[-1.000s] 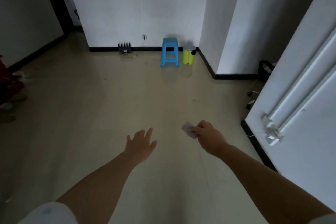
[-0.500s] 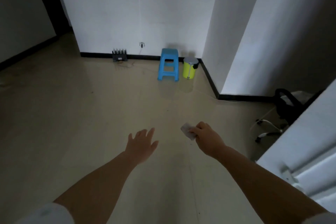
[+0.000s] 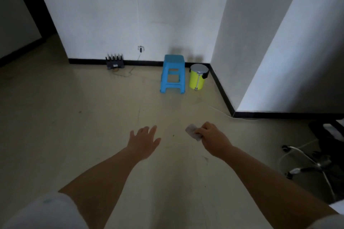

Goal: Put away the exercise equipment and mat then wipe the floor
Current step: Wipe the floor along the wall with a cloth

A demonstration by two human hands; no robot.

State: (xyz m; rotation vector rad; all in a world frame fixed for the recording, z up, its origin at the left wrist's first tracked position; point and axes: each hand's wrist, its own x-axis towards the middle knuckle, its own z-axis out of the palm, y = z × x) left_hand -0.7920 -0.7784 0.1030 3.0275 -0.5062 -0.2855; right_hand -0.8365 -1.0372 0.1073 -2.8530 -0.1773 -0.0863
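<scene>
Now: left hand (image 3: 144,140) outstretched, fingers spread; right hand (image 3: 211,136) pinching small wipe (image 3: 192,131).

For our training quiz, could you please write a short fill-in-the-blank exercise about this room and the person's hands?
1. The right hand pinches a small crumpled ____.
2. The blue stool stands beside a yellow-green pedal ____.
3. The left hand has its fingers spread and holds ____.
4. The black router sits on the floor against the ____.

Missing words: wipe; bin; nothing; wall.
</scene>
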